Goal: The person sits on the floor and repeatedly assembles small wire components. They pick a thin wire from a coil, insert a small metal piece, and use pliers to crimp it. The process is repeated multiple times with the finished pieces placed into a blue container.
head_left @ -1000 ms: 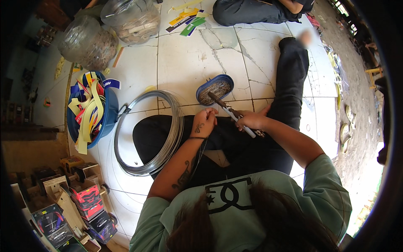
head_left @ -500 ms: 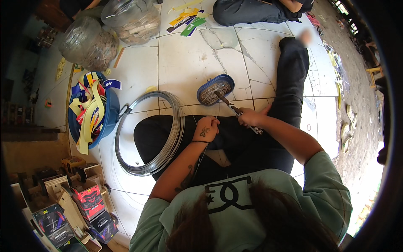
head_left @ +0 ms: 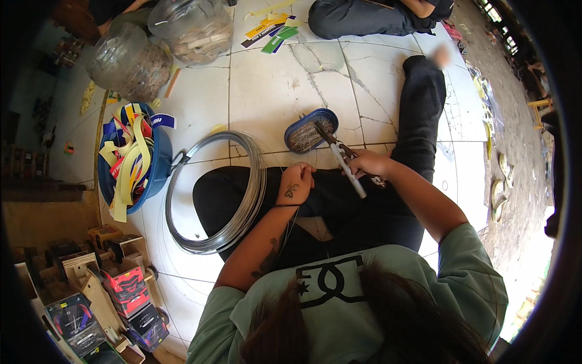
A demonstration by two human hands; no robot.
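Observation:
My left hand (head_left: 295, 184) is closed over my lap, its fingers pressed together. A thin strand of wire (head_left: 291, 225) runs by its wrist, and what lies inside the fingers is mostly hidden. To the right, my right hand (head_left: 368, 164) grips a pair of pliers (head_left: 341, 159) with a pale, tube-like handle. Their dark jaws point up and left, over the edge of a small blue oval tray (head_left: 288, 134). Inside this tray lie many short, thin wire pieces (head_left: 306, 136). A large coil of silvery wire (head_left: 174, 203) rests against my bent left knee.
A blue tub (head_left: 159, 176) full of colourful strips stands at left. Two clear plastic containers (head_left: 191, 36) sit beyond it, near printed strips (head_left: 279, 39). Wooden wheeled boxes (head_left: 127, 285) are at lower left. Another person's leg (head_left: 357, 18) lies across the tiled floor.
The pliers have swung and shifted right, their jaws moving from over the tray's middle to its right edge; the pale handle now shows. My left hand has barely moved.

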